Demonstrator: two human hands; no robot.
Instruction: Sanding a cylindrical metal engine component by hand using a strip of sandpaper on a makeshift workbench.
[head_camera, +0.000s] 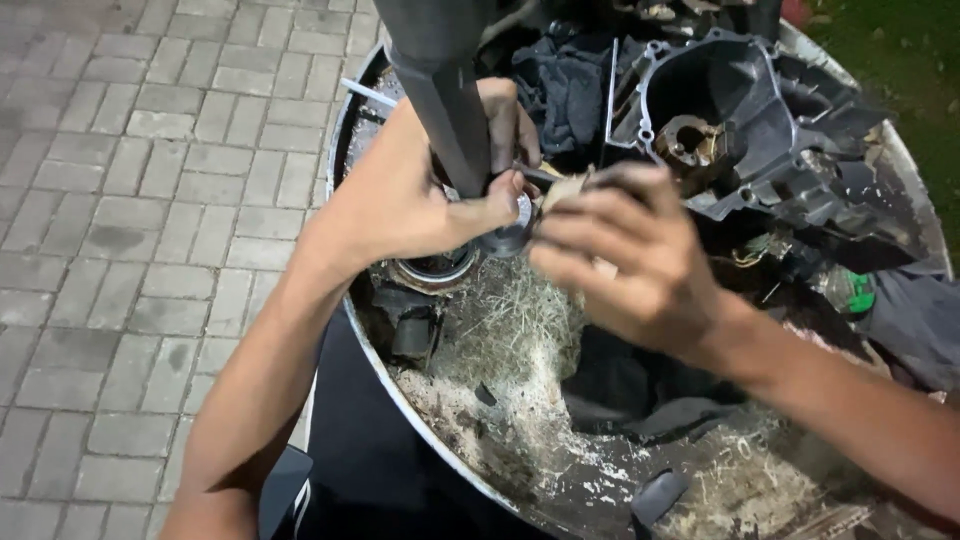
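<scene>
Nearest the camera lies the rim of a big round metal tray (420, 420), its floor strewn with dry grass (520, 330), sawdust and dirty scraps. A small dark plastic piece (655, 495) rests near its front edge. Left of the tray is a grey brick pavement (150, 200).

Both forearms reach in over this mess. The right hand (625, 255) comes in from the lower right, blurred, fingers curled in a loose clenched grip around something pale and small; what it is cannot be told. Just beside it, the left hand (420, 195) comes from the lower left, its thumb pressed onto a round metal part (510, 232) at the foot of a dark grey pole (445, 100). The left fingers wrap behind the pole, so that hand's grip is grasping the pole base. The round part sits in the tray's middle, between the two hands, just above a shiny ring (435, 272) lying flat in the debris.

Farther back a dark rag (565, 85) is bunched up, and to its right lies a grey engine casing (740, 110). A small green object (858, 293) shows at the far right.
</scene>
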